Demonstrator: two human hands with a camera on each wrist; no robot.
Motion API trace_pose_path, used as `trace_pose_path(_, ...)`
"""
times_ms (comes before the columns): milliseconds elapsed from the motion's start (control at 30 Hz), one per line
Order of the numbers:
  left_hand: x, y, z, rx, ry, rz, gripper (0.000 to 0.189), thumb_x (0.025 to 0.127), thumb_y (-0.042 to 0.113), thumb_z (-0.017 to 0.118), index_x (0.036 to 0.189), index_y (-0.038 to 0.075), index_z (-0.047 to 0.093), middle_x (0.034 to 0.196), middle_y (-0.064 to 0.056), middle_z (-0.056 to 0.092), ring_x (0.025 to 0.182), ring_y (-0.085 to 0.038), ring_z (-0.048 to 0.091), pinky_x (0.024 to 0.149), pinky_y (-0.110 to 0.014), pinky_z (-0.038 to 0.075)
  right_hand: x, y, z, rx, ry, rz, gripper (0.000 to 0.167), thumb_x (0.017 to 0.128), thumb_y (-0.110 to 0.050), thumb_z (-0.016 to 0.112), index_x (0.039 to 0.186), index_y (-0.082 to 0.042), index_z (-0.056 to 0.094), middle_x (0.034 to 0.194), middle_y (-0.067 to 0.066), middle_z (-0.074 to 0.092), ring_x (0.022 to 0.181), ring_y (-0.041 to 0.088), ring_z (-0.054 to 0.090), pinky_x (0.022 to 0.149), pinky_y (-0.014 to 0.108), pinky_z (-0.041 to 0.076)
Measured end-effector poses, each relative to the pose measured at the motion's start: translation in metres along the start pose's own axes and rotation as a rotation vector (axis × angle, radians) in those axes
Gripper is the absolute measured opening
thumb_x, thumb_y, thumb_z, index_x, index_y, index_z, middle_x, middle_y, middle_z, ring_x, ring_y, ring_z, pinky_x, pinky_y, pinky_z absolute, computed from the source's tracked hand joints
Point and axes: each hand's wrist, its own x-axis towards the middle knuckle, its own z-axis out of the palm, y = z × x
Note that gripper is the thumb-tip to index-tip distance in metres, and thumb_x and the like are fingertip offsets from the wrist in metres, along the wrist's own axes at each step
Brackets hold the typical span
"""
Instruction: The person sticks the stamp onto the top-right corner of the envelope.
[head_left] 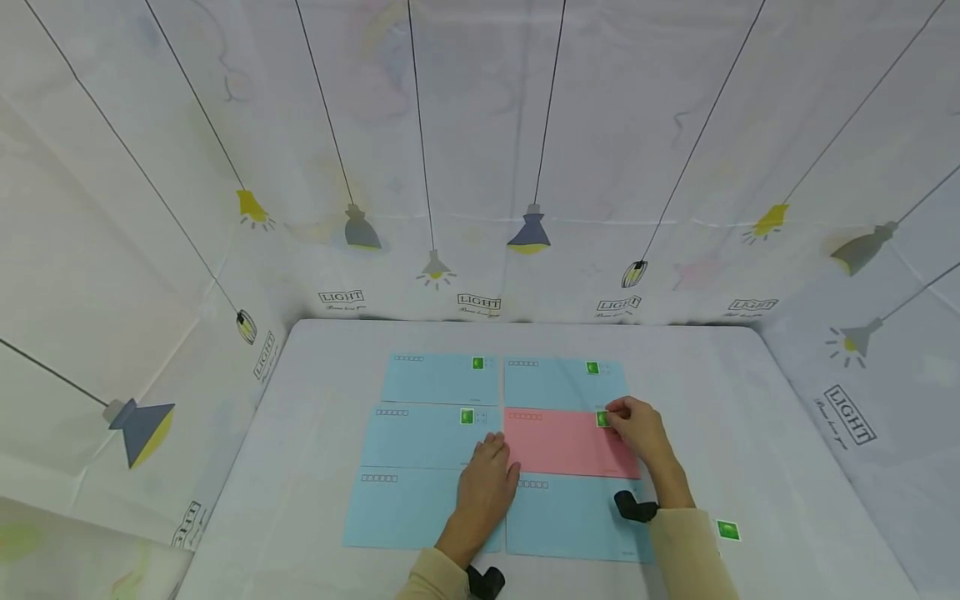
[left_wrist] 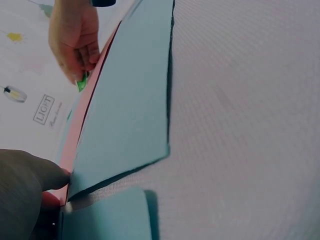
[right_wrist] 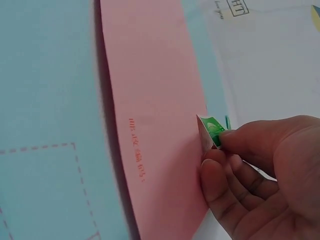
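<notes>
In the head view, a pink envelope (head_left: 562, 446) lies in the right column among several blue envelopes. My right hand (head_left: 641, 429) is at its upper right corner, pinching a small green stamp (head_left: 602, 419) between thumb and finger. Seen from the right wrist, the stamp (right_wrist: 214, 127) is tilted up, its white underside partly showing, at the pink envelope's edge; contact there is unclear. My left hand (head_left: 483, 483) rests with extended fingers at the pink envelope's left edge, over the neighbouring blue envelope (head_left: 412, 437). The left wrist view shows its thumb (left_wrist: 50, 175) at the pink edge.
Green stamps sit on the middle left blue envelope and on both top blue envelopes (head_left: 438, 383). Two bottom blue envelopes (head_left: 405, 512) show no visible stamp. A loose stamp (head_left: 727, 530) lies beside my right sleeve on the white table (head_left: 780, 467). Lamp-printed cloth surrounds the table.
</notes>
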Motion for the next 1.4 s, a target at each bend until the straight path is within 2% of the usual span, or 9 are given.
trace_pose_path(533,0.000,-0.001,0.000,-0.017,0.010,0.002,0.039,0.093,0.025,0.072,0.120,-0.003,0.070,0.133,-0.014,0.067,0.129,-0.026,0.061,0.109,-0.043,0.050,-0.007,-0.003,0.004,-0.091,0.009,0.023,0.022,0.096,-0.013,0.061,0.111,0.003,0.066,0.099,0.018,0.068,0.086,0.025,0.061,0.073,0.036,0.053)
trace_pose_path(733,0.000,-0.002,0.000,-0.017,0.018,0.004,0.038,0.093,0.025,0.072,0.119,-0.002,0.070,0.132,-0.014,0.068,0.129,-0.026,0.062,0.109,-0.042,0.051,-0.006,-0.003,0.008,-0.119,0.037,0.021,0.022,0.096,-0.014,0.059,0.111,0.002,0.065,0.099,0.018,0.069,0.086,0.025,0.061,0.075,0.036,0.054)
trace_pose_path(1000,0.001,-0.001,0.000,-0.010,0.025,0.005,0.038,0.092,0.025,0.072,0.118,-0.002,0.071,0.132,-0.014,0.068,0.129,-0.025,0.062,0.108,-0.042,0.051,-0.005,-0.005,0.010,-0.134,0.066,0.014,0.020,0.096,-0.014,0.060,0.107,0.002,0.066,0.098,0.018,0.069,0.085,0.026,0.061,0.076,0.038,0.054)
trace_pose_path(1400,-0.001,-0.002,0.000,-0.039,0.037,0.000,0.037,0.092,0.024,0.073,0.117,-0.002,0.071,0.131,-0.014,0.068,0.128,-0.026,0.062,0.107,-0.042,0.052,-0.007,-0.004,0.009,-0.117,0.036,0.021,0.023,0.099,-0.014,0.058,0.110,0.003,0.070,0.107,0.021,0.070,0.093,0.028,0.062,0.084,0.045,0.057)
